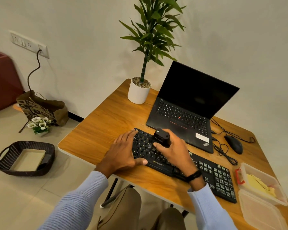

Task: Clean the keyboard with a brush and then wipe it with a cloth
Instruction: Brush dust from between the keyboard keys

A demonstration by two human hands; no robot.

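**Desk:** What do you have at the left?

**Operator:** I see a dark woven basket (25, 158) on the floor, then the wooden table (106, 127). The left hand (123, 151) lies flat on the left end of the black keyboard (214, 176). Its fingers are straight and spread over the keys, with the thumb along the front edge. It holds nothing.

**Desk:** And the brush?

**Operator:** The brush (161, 136) is a stubby black thing standing over the letter keys, just right of that hand. The right hand (175, 151) is curled round it in a firm grasp. The wrist, with a dark band on it, is raised above the keyboard's middle. I think the bristles touch the keys, but the fingers hide them, so I can't say for sure.

**Desk:** Further right?

**Operator:** An open laptop (189, 97) sits behind the keyboard, with a mouse (234, 144) beside it. At the table's right edge a clear plastic box (249, 169) holds the yellow cloth (258, 184), well apart from both hands.
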